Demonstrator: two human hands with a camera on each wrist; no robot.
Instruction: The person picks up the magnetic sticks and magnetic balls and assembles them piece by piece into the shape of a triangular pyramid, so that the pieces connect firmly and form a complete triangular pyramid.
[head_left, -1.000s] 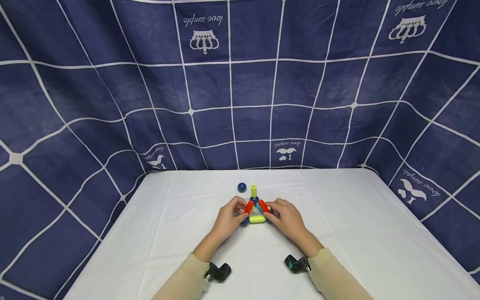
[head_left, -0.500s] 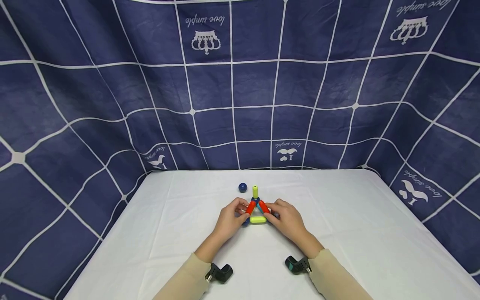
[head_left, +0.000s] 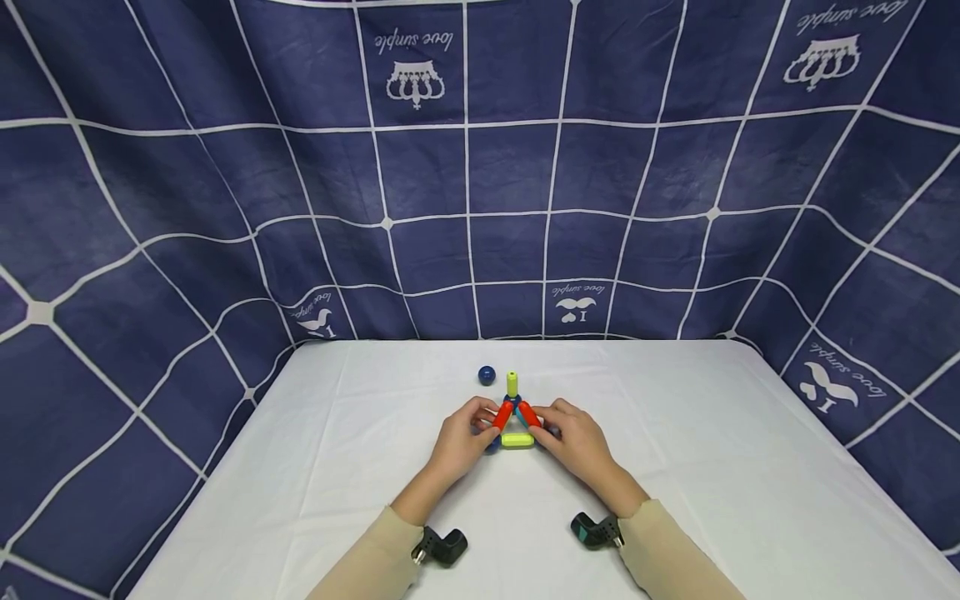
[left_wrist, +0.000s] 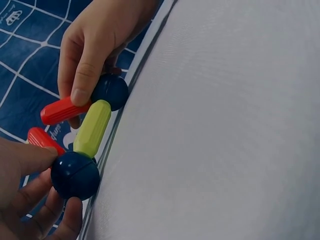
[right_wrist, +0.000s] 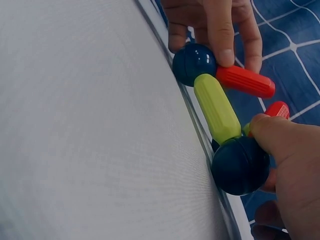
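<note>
A triangular frame of rods and blue balls stands on the white table. My left hand pinches the left red rod between thumb and fingers, just above a blue ball. With thumb and fingers, my right hand pinches the right red rod by another blue ball. Both red rods lean inward, their upper ends close together. A yellow-green rod joins the two near balls. At the back, another yellow-green rod rises from a blue ball.
A loose blue ball lies behind the frame, slightly left. A dark blue curtain with white grid lines hangs behind the table and at its sides. Black wrist cameras sit at both sleeves.
The upper ends of the two red rods have come slightly closer together. Both hands keep their pinch, and the head view has shifted a little.
</note>
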